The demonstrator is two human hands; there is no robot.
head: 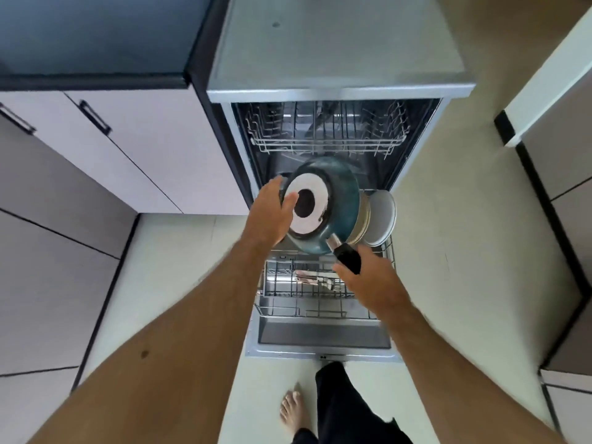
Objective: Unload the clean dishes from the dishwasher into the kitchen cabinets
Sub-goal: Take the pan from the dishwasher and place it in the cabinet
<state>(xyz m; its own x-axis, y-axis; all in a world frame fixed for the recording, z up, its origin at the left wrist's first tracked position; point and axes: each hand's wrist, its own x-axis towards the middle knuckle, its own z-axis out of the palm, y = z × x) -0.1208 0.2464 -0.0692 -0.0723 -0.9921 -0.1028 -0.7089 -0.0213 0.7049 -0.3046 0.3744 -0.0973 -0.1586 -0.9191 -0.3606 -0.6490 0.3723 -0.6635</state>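
A dark teal pan point(339, 193) with a white and black base is held tilted above the pulled-out lower rack point(323, 294) of the open dishwasher point(339, 94). My right hand point(368, 282) grips its black handle point(347, 259). With straight fingers, my left hand point(270, 213) rests against the pan's base and left rim. Behind the pan, two white plates point(382, 219) stand upright in the rack. Cutlery point(315, 278) lies in the rack below the pan. The upper rack point(326, 133) holds nothing I can make out.
Pale cabinet doors with black handles point(94, 116) stand to the left under a dark counter point(93, 40). More cabinets point(563, 174) are at the right. The dishwasher door point(323, 339) lies open over the light floor, with my bare foot point(291, 408) just before it.
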